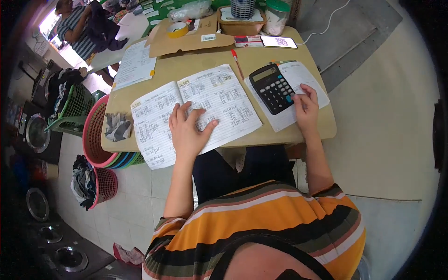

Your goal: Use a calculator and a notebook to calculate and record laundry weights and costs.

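Observation:
An open ruled notebook (pixel 240 100) filled with handwriting lies on the table. My left hand (pixel 189 130) rests across it, palm down and fingers spread, holding nothing. To the right, a black calculator (pixel 270 88) sits on a sheet of written paper (pixel 310 77). My right hand (pixel 307 109) is at the calculator's lower right edge, its fingers loosely bent and apart. The thumb side is at or just beside the keys; whether it presses one I cannot tell. A red-capped pen (pixel 237 63) lies between the notebook and the calculator.
Along the far edge are a cardboard piece (pixel 191 42) with yellow tape (pixel 177 30), a lit phone (pixel 278 42) on a white cable, and a green-lidded jar (pixel 276 18). Laundry baskets (pixel 95 135) stand left. A person (pixel 77 28) handles dark cloth at the far left.

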The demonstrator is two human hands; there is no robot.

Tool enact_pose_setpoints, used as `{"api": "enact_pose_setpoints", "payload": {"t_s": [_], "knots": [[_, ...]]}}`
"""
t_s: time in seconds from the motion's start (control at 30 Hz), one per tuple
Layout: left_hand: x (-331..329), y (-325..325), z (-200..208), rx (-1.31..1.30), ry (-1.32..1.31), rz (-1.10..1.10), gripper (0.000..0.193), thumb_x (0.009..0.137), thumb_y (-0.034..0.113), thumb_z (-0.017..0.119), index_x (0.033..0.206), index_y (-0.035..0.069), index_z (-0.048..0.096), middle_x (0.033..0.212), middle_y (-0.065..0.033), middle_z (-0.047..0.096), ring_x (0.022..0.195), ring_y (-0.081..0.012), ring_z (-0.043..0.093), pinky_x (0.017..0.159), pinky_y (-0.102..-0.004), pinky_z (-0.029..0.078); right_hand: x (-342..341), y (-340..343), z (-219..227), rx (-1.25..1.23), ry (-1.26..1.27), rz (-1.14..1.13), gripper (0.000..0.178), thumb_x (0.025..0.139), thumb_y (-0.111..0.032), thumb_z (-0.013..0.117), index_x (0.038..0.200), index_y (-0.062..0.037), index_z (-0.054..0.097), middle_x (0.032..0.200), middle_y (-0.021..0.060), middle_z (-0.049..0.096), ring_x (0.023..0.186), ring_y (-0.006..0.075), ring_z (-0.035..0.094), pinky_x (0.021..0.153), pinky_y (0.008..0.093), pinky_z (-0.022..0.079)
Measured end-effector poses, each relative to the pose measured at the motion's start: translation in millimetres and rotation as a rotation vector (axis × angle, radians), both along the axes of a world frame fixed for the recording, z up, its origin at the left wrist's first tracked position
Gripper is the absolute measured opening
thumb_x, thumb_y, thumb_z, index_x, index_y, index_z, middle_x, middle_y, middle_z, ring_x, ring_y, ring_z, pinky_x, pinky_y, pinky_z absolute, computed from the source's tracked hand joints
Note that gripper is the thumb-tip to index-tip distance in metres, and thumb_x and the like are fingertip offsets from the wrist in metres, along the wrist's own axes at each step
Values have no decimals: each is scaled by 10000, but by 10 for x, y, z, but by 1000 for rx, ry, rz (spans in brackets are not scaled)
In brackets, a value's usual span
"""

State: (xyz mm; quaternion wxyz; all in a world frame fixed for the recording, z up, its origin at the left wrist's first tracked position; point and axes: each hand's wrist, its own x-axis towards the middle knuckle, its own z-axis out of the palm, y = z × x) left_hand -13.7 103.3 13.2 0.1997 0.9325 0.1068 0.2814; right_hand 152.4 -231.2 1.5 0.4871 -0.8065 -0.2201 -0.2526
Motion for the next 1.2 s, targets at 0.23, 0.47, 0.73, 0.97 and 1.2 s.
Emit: {"api": "enact_pose_setpoints", "payload": {"t_s": [0.23,0.47,0.73,0.97,1.2], "knots": [[-15,-12,-11,8,-14,-12,485,723,459,887,1064,149,734,1373,-154,581,1393,-457,398,1126,-563,348,-46,58,5,-184,-150,-42,150,930,-47,693,851,80,707,1256,200,587,1063,258,614,780,292,518],[-40,35,-18,44,1,-91,681,666,600,870,1124,120,715,1404,-174,533,1400,-466,384,1155,-592,283,-21,68,-38,-119,-92,28,153,949,-67,682,918,76,636,1313,190,564,1044,247,612,754,295,523],[-8,40,-12,74,39,-141,802,645,632,869,1235,134,651,1426,-181,515,1441,-472,346,1163,-614,250,-8,56,-39,-101,-30,81,146,978,-104,661,992,41,679,1387,191,529,1176,301,588,931,367,519],[-54,29,20,59,23,-132,773,636,590,893,1219,142,655,1419,-171,520,1435,-463,358,1169,-608,255,-41,80,-71,-79,11,134,113,954,-97,695,997,-8,750,1428,185,503,1247,326,554,1064,417,455],[-36,34,2,61,24,-123,763,654,605,876,1222,144,662,1413,-177,523,1429,-463,366,1174,-611,245,-63,98,-9,-73,23,124,107,941,-90,696,985,-18,762,1436,191,505,1286,351,531,1078,432,437]]}}
